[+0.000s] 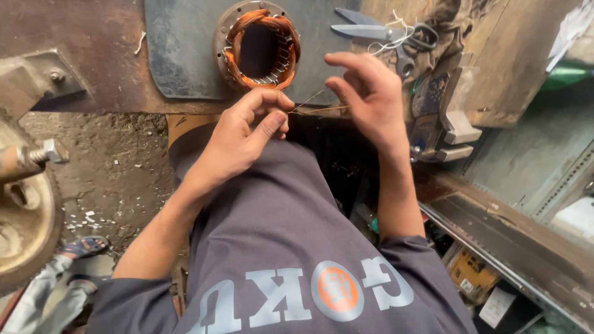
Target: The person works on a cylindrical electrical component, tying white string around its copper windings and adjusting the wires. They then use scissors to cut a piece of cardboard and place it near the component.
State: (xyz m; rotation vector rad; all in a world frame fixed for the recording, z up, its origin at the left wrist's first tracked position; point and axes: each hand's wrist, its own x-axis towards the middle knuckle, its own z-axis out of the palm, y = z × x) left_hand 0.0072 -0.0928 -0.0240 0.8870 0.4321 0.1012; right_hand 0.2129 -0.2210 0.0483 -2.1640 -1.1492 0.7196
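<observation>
- Centrally, the left hand (244,133) is curled shut, its thumb pressed against the bent forefinger, pinching one end of a thin strand of wire (312,106)
- The right hand (365,93) sits just right of it; the thumb and forefinger close on the other end of the same strand, while the remaining fingers fan out loosely above
- Between the two hands the wire runs short and nearly level, with a second fine strand angling up from the left hand's pinch
- Just beyond the hands, a round motor stator (258,44) with copper windings lies on a grey metal plate (179,55), its open bore facing up
- Far right of the stator, a pair of scissors (377,31) rests on the workbench (99,55) among loose pale thread
- To the right of the right hand's wrist stands a worn bench vise (442,117) with blue paint
- At the left edge, a rusty wheel-like part (28,222) with a protruding bolt (46,153) fills the near corner
- Below it, near left, a sandalled foot (83,246) of another person rests on the dirt floor (117,179)
- The person's grey printed shirt (291,247) fills the near middle, both forearms reaching away from it toward the bench
</observation>
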